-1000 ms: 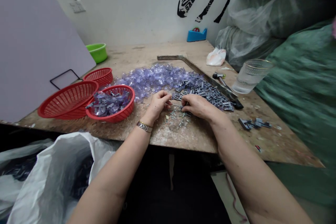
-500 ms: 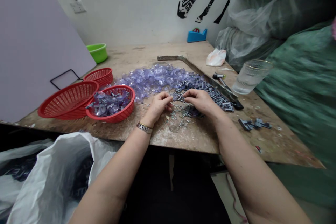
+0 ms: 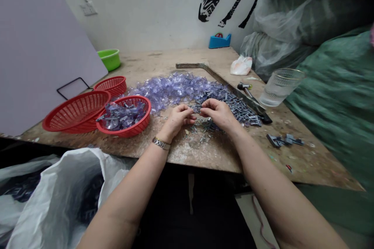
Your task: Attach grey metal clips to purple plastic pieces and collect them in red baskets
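Observation:
My left hand, with a metal watch at the wrist, is pinched closed over the table's front part. Facing it, my right hand is also closed in a pinch, its fingertips a short way from the left ones. What either pinch holds is too small to make out. Under and between the hands lie thin metal pins. Just beyond my right hand spreads a heap of small grey plastic parts. Behind both hands is a pile of clear purple suction cups.
At left stand a red basket of assembled purple-and-grey pieces and two other red baskets. A bent metal bar borders the heap. A glass of water stands right, near grey blocks. A white sack hangs below left.
My right hand has shifted slightly left, toward my left hand. The left hand stays nearly in place, still pinched. The whole view has tilted a little.

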`<state>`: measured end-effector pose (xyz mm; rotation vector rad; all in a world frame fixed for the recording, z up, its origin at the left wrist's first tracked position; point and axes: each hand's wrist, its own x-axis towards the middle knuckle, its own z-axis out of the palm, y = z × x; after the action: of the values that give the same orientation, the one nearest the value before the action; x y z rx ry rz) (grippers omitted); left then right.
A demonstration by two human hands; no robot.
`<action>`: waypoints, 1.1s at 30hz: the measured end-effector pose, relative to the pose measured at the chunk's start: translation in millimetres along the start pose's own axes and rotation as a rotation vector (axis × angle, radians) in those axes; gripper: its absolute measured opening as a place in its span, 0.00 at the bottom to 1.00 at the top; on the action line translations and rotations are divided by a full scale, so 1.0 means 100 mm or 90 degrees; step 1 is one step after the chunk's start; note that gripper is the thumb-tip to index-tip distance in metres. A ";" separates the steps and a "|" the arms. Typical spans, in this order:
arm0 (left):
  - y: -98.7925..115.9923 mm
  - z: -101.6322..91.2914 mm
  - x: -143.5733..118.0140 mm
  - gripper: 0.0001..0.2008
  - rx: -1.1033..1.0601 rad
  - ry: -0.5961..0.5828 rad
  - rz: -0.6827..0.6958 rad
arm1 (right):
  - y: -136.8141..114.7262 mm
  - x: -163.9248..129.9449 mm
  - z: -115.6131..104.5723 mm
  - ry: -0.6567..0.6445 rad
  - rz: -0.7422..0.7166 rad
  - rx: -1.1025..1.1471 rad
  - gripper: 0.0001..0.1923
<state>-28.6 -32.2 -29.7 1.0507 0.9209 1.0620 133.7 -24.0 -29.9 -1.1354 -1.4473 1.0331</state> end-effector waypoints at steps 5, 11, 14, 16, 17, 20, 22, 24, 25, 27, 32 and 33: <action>-0.01 -0.02 0.01 0.16 -0.018 -0.039 0.004 | 0.00 0.00 -0.02 0.002 -0.002 -0.010 0.07; -0.01 0.00 0.00 0.16 -0.014 -0.069 0.014 | 0.01 0.00 -0.05 0.007 -0.023 -0.063 0.06; -0.02 0.00 0.01 0.16 -0.012 -0.068 0.013 | 0.01 -0.01 -0.04 0.005 -0.029 -0.080 0.06; -0.03 0.00 0.02 0.15 -0.010 -0.061 0.013 | 0.01 -0.01 -0.04 0.001 -0.028 -0.087 0.07; -0.03 0.00 0.02 0.14 -0.008 -0.056 0.016 | 0.01 -0.01 -0.04 0.000 -0.028 -0.090 0.07; -0.05 0.00 0.03 0.11 0.014 -0.033 0.042 | 0.01 -0.01 -0.04 0.006 -0.027 -0.084 0.07; -0.06 0.01 0.04 0.08 0.047 -0.016 0.068 | 0.00 -0.01 -0.04 0.020 -0.022 -0.073 0.08; -0.08 0.01 0.06 0.06 0.101 -0.001 0.103 | 0.00 -0.01 -0.04 0.034 -0.017 -0.060 0.08; -0.09 0.00 0.06 0.06 0.134 0.005 0.127 | -0.01 -0.01 -0.04 0.038 -0.017 -0.053 0.09; -0.12 -0.01 0.08 0.05 0.196 0.015 0.183 | -0.01 -0.01 -0.03 0.040 -0.017 -0.036 0.09; -0.15 -0.04 0.12 0.06 0.306 0.025 0.297 | -0.02 -0.02 0.00 0.028 -0.010 -0.031 0.12; -0.15 -0.04 0.12 0.07 0.335 0.028 0.319 | -0.02 -0.03 0.00 0.024 -0.008 -0.035 0.13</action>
<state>-26.5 -21.6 -46.5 1.7658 1.0284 1.2844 133.3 -27.0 -28.6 -1.1776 -1.4589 0.9626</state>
